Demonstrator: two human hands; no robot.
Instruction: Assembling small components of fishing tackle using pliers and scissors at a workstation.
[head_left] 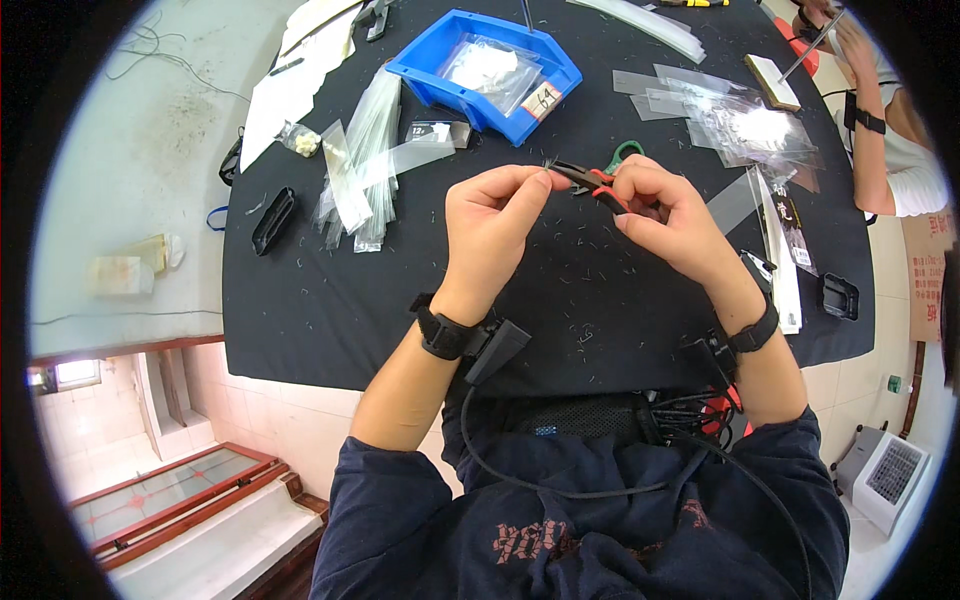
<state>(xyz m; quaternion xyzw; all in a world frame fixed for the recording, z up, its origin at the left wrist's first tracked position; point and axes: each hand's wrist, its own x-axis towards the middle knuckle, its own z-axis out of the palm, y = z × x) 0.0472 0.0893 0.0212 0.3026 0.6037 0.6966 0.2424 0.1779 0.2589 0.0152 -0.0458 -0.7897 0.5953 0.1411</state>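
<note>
My left hand [492, 212] is closed in a pinch over the middle of the black-covered table. A tiny dark, wispy piece sticks out at its fingertips, too small to name. My right hand [668, 205] is wrapped round pliers [603, 188] with red and black handles. Their dark jaws point left and meet the tiny piece at my left fingertips. Partly hidden behind my right hand lie green-handled scissors [625, 152]. Small pale clippings are scattered on the black cloth [560, 300] under both hands.
A blue bin [415, 68] holding clear bags stands beyond my hands. Clear plastic strips [375, 150] lie left, clear sheets [760, 125] right. Small black trays [274, 222] sit near both sides. Cables run from my wrist straps across my lap. Another person's arm [872, 150] is at the right.
</note>
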